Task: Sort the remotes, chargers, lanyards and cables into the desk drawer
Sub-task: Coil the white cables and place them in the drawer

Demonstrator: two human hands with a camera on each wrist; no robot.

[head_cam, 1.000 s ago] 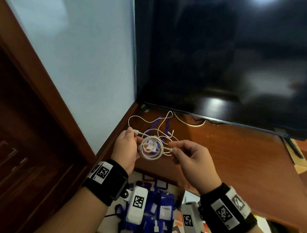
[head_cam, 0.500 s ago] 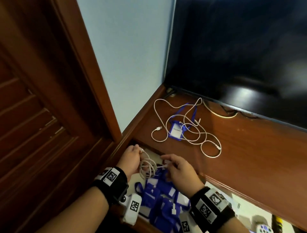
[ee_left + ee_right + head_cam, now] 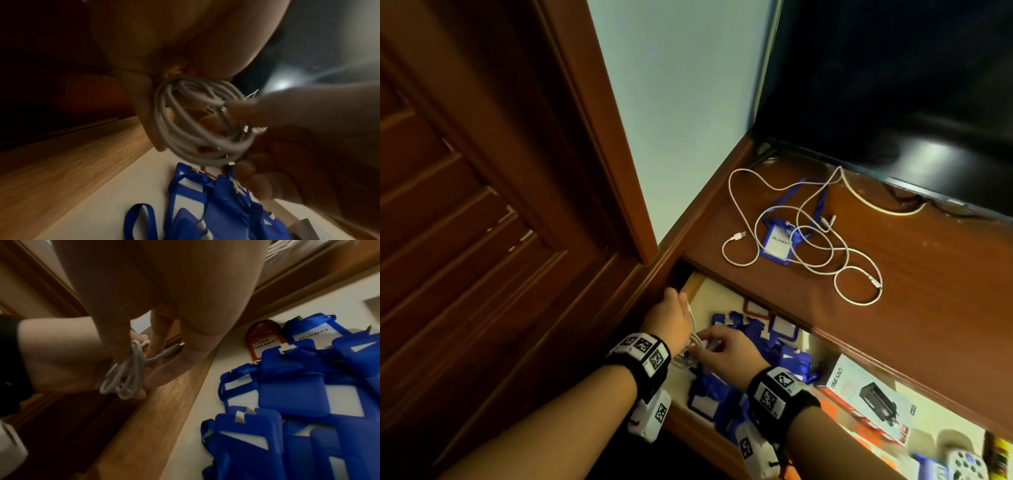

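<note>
Wooden table set in a corner, a dark screen at its back edge and a panelled door to the left. Below the tabletop the drawer stands open. Both hands are low inside its left end. Left hand has its fingers curled round a coiled white cable; in the head view the coil is mostly hidden behind the two hands. Right hand pinches the coil at its near side, where a plug end sticks out. Whether the coil touches the drawer floor cannot be told. Blue lanyards with card holders lie heaped on the drawer floor just beside the hands; one red holder lies at the far edge of the heap. A printed box lies further right in the drawer; items beyond it are cut off by the frame and blurred. On the tabletop a loose white cable sprawls over one blue lanyard, well apart from the hands. Left wrist view is motion-blurred.
</note>
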